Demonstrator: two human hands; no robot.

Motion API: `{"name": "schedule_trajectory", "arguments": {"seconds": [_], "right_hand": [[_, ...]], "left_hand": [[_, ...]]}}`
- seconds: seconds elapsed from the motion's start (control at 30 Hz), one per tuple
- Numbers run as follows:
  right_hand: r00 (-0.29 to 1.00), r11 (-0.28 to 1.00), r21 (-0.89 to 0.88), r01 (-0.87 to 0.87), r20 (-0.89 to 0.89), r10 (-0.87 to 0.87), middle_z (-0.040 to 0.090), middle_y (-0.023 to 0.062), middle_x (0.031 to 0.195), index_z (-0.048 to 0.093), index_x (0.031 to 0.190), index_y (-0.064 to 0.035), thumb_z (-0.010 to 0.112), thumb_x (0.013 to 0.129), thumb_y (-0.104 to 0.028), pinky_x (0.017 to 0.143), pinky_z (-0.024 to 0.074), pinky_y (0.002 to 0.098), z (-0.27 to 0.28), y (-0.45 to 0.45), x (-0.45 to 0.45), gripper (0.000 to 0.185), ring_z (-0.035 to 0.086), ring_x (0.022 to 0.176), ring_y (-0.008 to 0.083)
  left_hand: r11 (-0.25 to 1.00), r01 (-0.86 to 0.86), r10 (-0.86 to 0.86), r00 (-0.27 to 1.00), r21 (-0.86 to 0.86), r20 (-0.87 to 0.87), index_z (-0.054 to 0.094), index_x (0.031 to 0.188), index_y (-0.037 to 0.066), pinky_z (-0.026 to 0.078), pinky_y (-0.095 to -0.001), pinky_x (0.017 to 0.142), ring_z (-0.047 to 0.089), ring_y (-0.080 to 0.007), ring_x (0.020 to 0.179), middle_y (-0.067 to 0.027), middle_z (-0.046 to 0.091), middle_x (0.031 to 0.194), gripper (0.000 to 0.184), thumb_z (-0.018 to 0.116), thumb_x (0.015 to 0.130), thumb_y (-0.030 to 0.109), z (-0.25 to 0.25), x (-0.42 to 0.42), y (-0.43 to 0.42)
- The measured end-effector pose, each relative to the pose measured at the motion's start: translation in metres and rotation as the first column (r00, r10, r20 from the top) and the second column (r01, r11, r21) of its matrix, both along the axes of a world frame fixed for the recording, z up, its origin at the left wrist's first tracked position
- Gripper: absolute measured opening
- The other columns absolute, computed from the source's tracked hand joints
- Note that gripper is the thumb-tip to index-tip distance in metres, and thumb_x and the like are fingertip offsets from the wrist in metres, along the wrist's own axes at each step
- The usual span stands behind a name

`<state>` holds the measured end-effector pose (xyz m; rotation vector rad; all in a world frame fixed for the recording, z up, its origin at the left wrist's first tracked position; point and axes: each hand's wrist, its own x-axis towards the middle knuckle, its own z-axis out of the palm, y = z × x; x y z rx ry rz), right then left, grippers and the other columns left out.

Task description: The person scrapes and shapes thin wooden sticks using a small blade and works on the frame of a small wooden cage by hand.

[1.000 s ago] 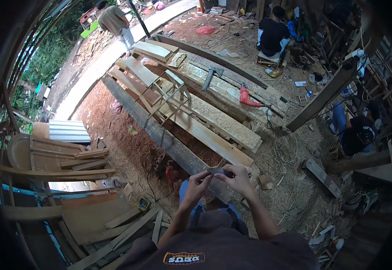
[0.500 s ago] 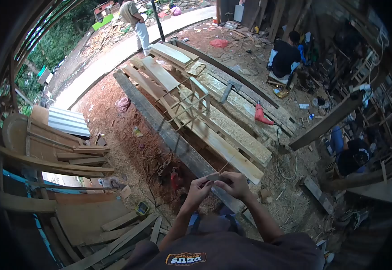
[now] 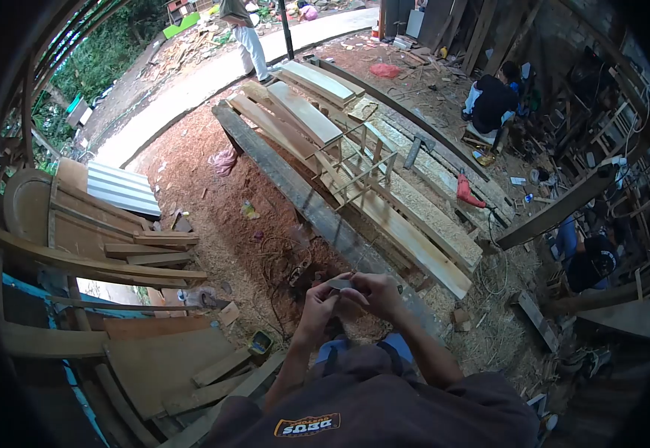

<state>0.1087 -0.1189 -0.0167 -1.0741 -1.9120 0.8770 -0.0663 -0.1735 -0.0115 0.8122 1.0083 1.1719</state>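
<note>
The view has been swung round since the earlier frames, so both hands are now seen left of the long, dark, weathered wooden beam (image 3: 310, 201) rather than over its near end. A small flat grey piece (image 3: 340, 284), material unclear, is kept pinched between the left hand (image 3: 320, 300) and the right hand (image 3: 378, 296), fingers closed narrow, in front of the chest. Its paler face is turned up now; it looked darker a second ago. Likely it is being turned over and handled; nothing has been set down. The red corded power drill (image 3: 468, 193) and the pale sawn wooden planks (image 3: 422, 246) are left untouched.

Most of the piece is covered by fingers; its full shape and edges cannot be told. The thin line seen above the fingers half a second ago cannot be made out. The standing person in pale trousers (image 3: 249, 46) is cut off at the top; corners are lost to dark lens edges.
</note>
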Motion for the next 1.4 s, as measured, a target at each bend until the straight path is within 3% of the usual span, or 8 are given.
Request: {"name": "schedule_trajectory", "arguments": {"seconds": [0.37, 0.6, 0.73, 0.87, 1.0, 1.17, 1.27, 1.4], "right_hand": [[0.989, 0.969, -0.216, 0.119, -0.061, -0.135, 0.063, 0.0136, 0.067, 0.067, 0.085, -0.0043, 0.074, 0.087, -0.030, 0.054, 0.0468, 0.0325, 0.008, -0.001, -0.039, 0.027, 0.060, 0.056, 0.0158], [0.995, 0.996, 0.048, -0.070, 0.080, 0.066, 0.064, 0.0137, 0.069, 0.067, 0.085, -0.0053, 0.075, 0.086, -0.028, 0.055, 0.0481, 0.0335, 0.007, 0.002, -0.048, 0.024, 0.062, 0.057, 0.0199], [0.953, 0.915, -0.304, 0.264, -0.064, -0.296, 0.064, 0.0126, 0.068, 0.067, 0.088, -0.0048, 0.073, 0.088, -0.031, 0.055, 0.0483, 0.0329, 0.012, 0.026, -0.038, 0.026, 0.061, 0.056, 0.0213], [0.997, 0.996, 0.051, -0.073, 0.019, 0.072, 0.062, 0.0093, 0.062, 0.065, 0.086, -0.0012, 0.070, 0.090, -0.030, 0.053, 0.0453, 0.0306, -0.001, 0.032, -0.054, 0.029, 0.058, 0.056, 0.0128], [0.955, 0.934, -0.297, 0.197, -0.155, -0.251, 0.055, 0.0082, 0.062, 0.064, 0.083, -0.0024, 0.071, 0.090, -0.026, 0.051, 0.0398, 0.0303, -0.001, 0.086, -0.045, 0.026, 0.047, 0.053, 0.0136], [0.976, 0.980, 0.022, -0.196, 0.102, 0.193, 0.061, 0.0014, 0.063, 0.063, 0.077, -0.0010, 0.068, 0.094, -0.021, 0.050, 0.0388, 0.0310, 0.010, 0.129, -0.043, 0.027, 0.045, 0.055, 0.0091], [0.950, 0.971, -0.239, 0.018, -0.297, -0.091, 0.067, 0.0097, 0.069, 0.069, 0.087, -0.0043, 0.072, 0.089, -0.027, 0.053, 0.0461, 0.0312, -0.016, 0.171, -0.033, 0.023, 0.061, 0.058, 0.0115], [0.992, 0.982, -0.184, -0.041, -0.125, 0.018, 0.064, 0.0098, 0.067, 0.070, 0.090, -0.0049, 0.073, 0.089, -0.027, 0.054, 0.0457, 0.0302, -0.008, 0.193, -0.021, 0.022, 0.059, 0.057, 0.0120]], "left_hand": [[0.990, -0.011, 0.005, 0.999, -0.143, -0.045, 0.064, 0.126, -0.001, 0.046, -0.0184, 0.067, 0.059, -0.0024, 0.080, 0.0000, 0.069, 0.099, 0.030, 0.059, 0.099, 0.010, 0.008, -0.048, -0.015], [0.991, 0.011, -0.014, 1.000, -0.132, -0.023, 0.067, 0.124, 0.005, 0.033, -0.0162, 0.051, 0.045, 0.0023, 0.059, 0.0078, 0.062, 0.078, 0.028, 0.059, 0.098, 0.012, 0.011, -0.052, -0.005], [0.994, -0.023, 0.022, 1.000, -0.103, -0.014, 0.066, 0.126, 0.006, 0.028, -0.0173, 0.045, 0.039, 0.0029, 0.052, 0.0103, 0.057, 0.072, 0.029, 0.059, 0.099, 0.012, 0.007, -0.057, 0.007], [0.990, -0.047, 0.048, 0.999, -0.133, 0.007, 0.065, 0.126, 0.005, 0.029, -0.0170, 0.045, 0.040, 0.0033, 0.054, 0.0104, 0.056, 0.072, 0.029, 0.059, 0.099, 0.012, 0.000, -0.055, 0.024], [0.994, -0.028, 0.029, 1.000, -0.109, 0.005, 0.065, 0.126, 0.005, 0.029, -0.0167, 0.046, 0.040, 0.0030, 0.054, 0.0094, 0.059, 0.074, 0.029, 0.059, 0.099, 0.012, 0.010, -0.054, 0.061], [0.994, -0.013, 0.012, 1.000, -0.106, -0.019, 0.063, 0.129, 0.003, 0.044, -0.0181, 0.060, 0.055, -0.0009, 0.072, 0.0032, 0.066, 0.091, 0.032, 0.057, 0.099, 0.012, 0.004, -0.048, 0.109], [0.999, -0.027, 0.025, 0.997, -0.018, -0.069, 0.059, 0.130, -0.002, 0.052, -0.0267, 0.083, 0.064, -0.0102, 0.093, -0.0064, 0.068, 0.107, 0.032, 0.051, 0.099, 0.004, -0.001, -0.039, 0.144], [0.998, -0.064, 0.064, 0.998, -0.024, -0.017, 0.058, 0.132, -0.001, 0.051, -0.0253, 0.086, 0.062, -0.0092, 0.098, -0.0074, 0.068, 0.111, 0.035, 0.049, 0.098, 0.003, -0.003, -0.026, 0.162]]}}
